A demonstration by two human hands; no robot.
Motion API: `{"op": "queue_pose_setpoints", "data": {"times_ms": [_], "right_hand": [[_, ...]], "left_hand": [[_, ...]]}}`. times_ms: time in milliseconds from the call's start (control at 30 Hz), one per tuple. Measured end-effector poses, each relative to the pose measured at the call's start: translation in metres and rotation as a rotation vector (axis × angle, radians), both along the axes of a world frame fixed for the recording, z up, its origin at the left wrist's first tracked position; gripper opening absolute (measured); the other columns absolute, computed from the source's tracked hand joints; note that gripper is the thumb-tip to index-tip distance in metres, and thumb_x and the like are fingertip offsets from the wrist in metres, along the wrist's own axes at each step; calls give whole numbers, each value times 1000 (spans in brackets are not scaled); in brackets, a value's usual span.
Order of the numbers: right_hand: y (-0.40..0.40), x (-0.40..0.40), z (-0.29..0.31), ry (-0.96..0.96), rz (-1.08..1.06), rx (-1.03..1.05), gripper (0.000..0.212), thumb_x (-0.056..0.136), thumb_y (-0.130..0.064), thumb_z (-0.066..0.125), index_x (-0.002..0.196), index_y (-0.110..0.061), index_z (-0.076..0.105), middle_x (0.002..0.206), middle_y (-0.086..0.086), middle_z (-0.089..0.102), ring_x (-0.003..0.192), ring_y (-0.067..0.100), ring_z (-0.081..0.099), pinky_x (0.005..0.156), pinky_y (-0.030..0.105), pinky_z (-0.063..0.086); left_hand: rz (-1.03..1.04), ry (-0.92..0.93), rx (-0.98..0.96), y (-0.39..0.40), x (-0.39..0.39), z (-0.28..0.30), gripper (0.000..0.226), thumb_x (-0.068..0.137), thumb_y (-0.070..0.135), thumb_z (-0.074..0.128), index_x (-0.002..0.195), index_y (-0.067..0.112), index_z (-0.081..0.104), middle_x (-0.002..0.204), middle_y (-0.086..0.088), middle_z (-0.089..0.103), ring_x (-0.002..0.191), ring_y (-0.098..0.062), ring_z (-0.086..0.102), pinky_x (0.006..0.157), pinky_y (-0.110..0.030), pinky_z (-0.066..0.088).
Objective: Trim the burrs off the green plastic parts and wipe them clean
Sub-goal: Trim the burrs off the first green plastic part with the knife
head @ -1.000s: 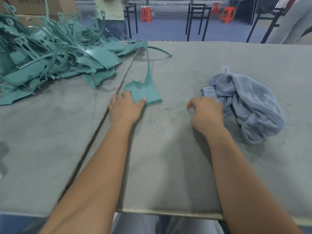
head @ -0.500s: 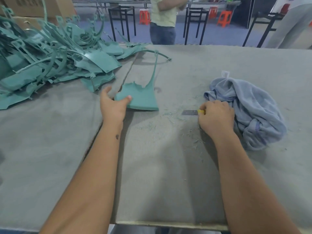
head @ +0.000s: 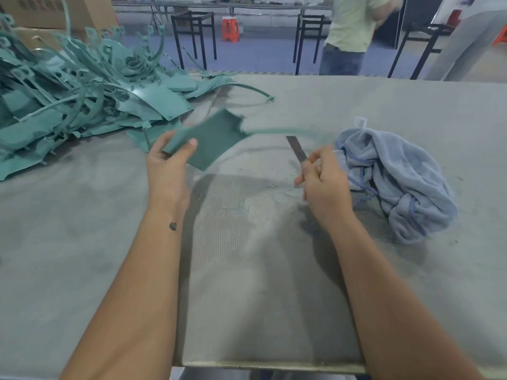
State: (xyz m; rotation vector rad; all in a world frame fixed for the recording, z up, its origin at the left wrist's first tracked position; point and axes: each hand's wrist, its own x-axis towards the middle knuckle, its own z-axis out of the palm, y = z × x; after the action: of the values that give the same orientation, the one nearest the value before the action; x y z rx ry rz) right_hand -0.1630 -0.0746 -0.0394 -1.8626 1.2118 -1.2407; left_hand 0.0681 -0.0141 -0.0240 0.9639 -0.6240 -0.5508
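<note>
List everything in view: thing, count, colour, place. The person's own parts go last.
green plastic part: one, green, held above the table
pile of green parts: many, green, table's far left
blade: one, grey metal, in the right hand
cloth: one, blue-grey, crumpled at right
table: one, grey
cardboard boxes: brown, behind the pile
stool: one, orange, background
left hand: gripping the part
right hand: gripping the blade
</note>
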Motion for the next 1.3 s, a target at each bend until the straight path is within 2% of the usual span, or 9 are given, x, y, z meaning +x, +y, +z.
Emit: {"op": "queue_pose_setpoints", "data": {"times_ms": [200, 300, 367, 533, 700, 833, 967, 1133, 1300], "right_hand": [[3, 7, 1, -189, 28, 111, 25, 92, -24, 52, 70, -27, 43, 56, -12, 43, 52, 7, 37, 50, 25, 33], [1, 8, 4, -315, 92, 246, 21, 94, -23, 52, 76, -13, 51, 64, -5, 40, 56, 9, 33, 53, 25, 28], [0, 9, 4, -358, 120, 336, 17, 95, -24, 52, 85, -10, 54, 67, -2, 41, 56, 9, 34, 54, 25, 28], [3, 14, 3, -396, 193, 386, 15, 92, -27, 60, 79, -23, 54, 54, -16, 50, 45, 1, 44, 46, 17, 36], [4, 18, 1, -176, 169, 345, 27, 79, -28, 76, 81, -24, 49, 67, -8, 51, 54, 8, 46, 55, 24, 39], [4, 19, 3, -241, 129, 248, 28, 81, -16, 74, 78, -26, 48, 67, -12, 53, 53, 2, 47, 55, 17, 42], [0, 16, 0, -322, 45, 205, 19, 96, -21, 53, 79, -26, 48, 75, 0, 57, 51, 4, 45, 51, 23, 40], [-2, 8, -1, -388, -22, 171, 24, 103, -26, 40, 86, -29, 57, 68, -10, 56, 56, 3, 47, 55, 21, 39], [6, 15, 3, -463, 122, 188, 31, 97, -41, 38, 87, -25, 62, 54, -8, 37, 47, 5, 30, 46, 20, 26]], "left_hand": [[-111, -593, 431, 5, -13, -3, 28, 79, 6, 76, 91, 31, 71, 156, 0, 29, 138, -8, 31, 103, -8, 23], [-278, -601, 529, 9, -16, -4, 11, 85, 42, 70, 93, 37, 75, 134, 16, 53, 117, 7, 50, 99, -11, 33], [-267, -532, 559, 7, -15, -5, 32, 89, 58, 54, 88, 36, 77, 109, 22, 65, 99, 8, 57, 89, -15, 41], [-93, -586, 575, 0, -14, -11, 9, 88, 19, 69, 94, 26, 69, 95, 2, 69, 73, -13, 62, 64, -13, 51], [-131, -1037, 672, -4, -22, -15, 49, 90, 35, 66, 135, 22, 54, 134, 0, 54, 133, -19, 38, 115, -35, 28], [-229, -815, 612, -1, -24, -9, 25, 88, 35, 69, 106, 17, 71, 103, -6, 71, 102, -24, 64, 93, -44, 51], [-203, -548, 537, 0, -25, -5, 23, 87, 28, 71, 87, 6, 67, 83, -10, 70, 70, -17, 61, 68, -36, 50], [80, -198, 439, -4, -21, -2, 16, 96, 32, 59, 94, 16, 61, 90, 0, 68, 78, -16, 65, 64, -29, 53], [-292, 337, 352, -11, -44, -2, 15, 100, 3, 45, 111, 12, 52, 109, -11, 65, 91, -27, 67, 53, -38, 60]]}}
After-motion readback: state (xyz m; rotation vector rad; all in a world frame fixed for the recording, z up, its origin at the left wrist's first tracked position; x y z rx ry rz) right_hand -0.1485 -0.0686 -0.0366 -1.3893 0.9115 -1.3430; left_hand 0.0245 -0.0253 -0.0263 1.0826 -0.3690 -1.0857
